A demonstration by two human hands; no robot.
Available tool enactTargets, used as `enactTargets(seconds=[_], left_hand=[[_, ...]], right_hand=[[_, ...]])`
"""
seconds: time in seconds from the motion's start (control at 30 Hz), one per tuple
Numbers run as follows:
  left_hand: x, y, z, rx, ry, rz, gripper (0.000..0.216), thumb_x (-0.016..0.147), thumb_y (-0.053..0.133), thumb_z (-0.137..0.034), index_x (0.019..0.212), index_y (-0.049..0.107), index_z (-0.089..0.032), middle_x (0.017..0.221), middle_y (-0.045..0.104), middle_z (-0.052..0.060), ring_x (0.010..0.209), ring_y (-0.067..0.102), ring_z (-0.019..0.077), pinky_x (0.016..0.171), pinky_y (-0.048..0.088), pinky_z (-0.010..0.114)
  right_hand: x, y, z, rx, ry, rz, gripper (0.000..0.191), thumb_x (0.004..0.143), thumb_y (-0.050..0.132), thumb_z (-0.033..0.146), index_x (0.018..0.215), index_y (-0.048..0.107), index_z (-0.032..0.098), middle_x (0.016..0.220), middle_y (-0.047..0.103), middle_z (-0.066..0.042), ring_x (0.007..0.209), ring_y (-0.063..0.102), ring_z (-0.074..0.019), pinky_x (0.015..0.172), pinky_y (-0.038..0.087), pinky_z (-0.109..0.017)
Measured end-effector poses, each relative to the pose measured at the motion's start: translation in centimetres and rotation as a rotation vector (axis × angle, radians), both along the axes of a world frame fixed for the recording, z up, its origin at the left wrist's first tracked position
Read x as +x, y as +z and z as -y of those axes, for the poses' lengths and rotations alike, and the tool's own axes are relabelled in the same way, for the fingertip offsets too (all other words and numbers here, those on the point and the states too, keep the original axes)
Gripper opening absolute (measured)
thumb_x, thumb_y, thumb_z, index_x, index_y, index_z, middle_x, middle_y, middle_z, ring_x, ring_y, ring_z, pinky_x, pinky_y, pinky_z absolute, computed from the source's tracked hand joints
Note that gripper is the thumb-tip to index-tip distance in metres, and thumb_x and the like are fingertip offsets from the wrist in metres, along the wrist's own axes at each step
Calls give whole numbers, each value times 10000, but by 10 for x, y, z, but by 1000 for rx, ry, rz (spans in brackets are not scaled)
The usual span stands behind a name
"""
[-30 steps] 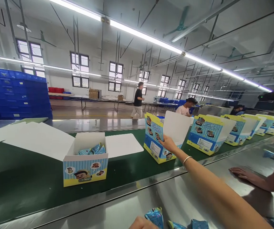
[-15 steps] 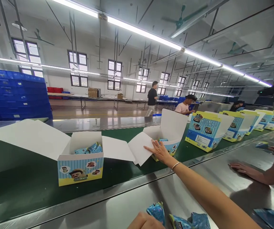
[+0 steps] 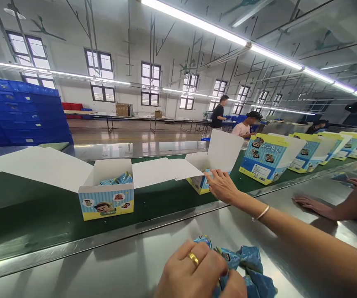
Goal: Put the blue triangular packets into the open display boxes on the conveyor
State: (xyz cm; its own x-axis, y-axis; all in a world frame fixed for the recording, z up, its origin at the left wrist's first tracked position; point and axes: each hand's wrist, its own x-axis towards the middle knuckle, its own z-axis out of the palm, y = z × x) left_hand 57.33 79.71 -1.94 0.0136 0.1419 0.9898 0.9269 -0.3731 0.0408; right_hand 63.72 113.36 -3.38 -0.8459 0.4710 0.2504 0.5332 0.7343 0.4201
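You show one left hand (image 3: 191, 269), one right hand (image 3: 222, 186), two co-worker hands (image 3: 315, 207) and at least six open cartons (image 3: 105, 203) on the conveyor belt (image 3: 26, 231).

The left hand (image 3: 191, 269), a ring on one finger, clutches crumpled blue packets (image 3: 247, 265) on the steel counter (image 3: 104, 256). The right hand (image 3: 223, 186), a bangle on its wrist, reaches across the green belt (image 3: 42, 231) to the near edge of an open box (image 3: 200, 184). Another open box (image 3: 105, 198) stands left; a co-worker's hand (image 3: 315, 205) lies flat on the counter, right.

Head-worn view, forward and down over the hands (image 3: 194, 269) (image 3: 223, 186)
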Motion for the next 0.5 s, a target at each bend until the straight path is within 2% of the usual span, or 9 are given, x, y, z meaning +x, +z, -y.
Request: enactTargets(seconds=[0.03,0.1,0.17,0.3,0.4,0.5], left_hand=[[-3,4,3,-79,-9,-69,288,1117,439,-176,922,649,-205,709,683,-7,568,598,140,518,492,292],[-13,15,13,-346,-27,-156,237,1140,486,-257,1054,691,-174,869,750,36,717,693,186,642,596,332],[-23,23,24,-525,-7,-158,198,1140,501,-241,1131,685,-171,962,766,48,808,731,219,717,639,372],[-37,28,33,-608,101,-111,200,1161,482,-257,1217,661,-189,1071,783,73,890,759,253,750,637,395],[-42,21,21,-742,77,-38,208,1151,538,-307,1286,663,-212,1146,781,76,972,763,267,816,632,405],[-45,6,-12,-1006,-8,60,281,1127,587,-316,1379,659,-215,1262,761,86,1120,750,296,963,621,448]], right_hand=[[16,3,9,-39,-1,28,584,1031,535,186,1607,574,97,1597,576,-318,1409,549,-482,1085,487,-571],[50,6,28,-139,-2,99,534,1005,620,246,1533,652,171,1443,701,-246,1319,638,-442,1022,536,-516],[81,8,49,-310,26,180,518,982,677,294,1495,685,219,1323,763,-184,1237,708,-397,976,566,-467],[116,2,96,-667,85,327,584,974,676,323,1553,652,245,1307,761,-167,1213,743,-388,965,584,-474],[117,-16,117,-680,82,412,704,934,725,264,1624,590,239,1345,723,-197,1237,717,-414,992,584,-512],[113,-45,113,-577,48,425,771,907,694,106,1657,562,232,1455,649,-257,1326,654,-453,1039,559,-548]])
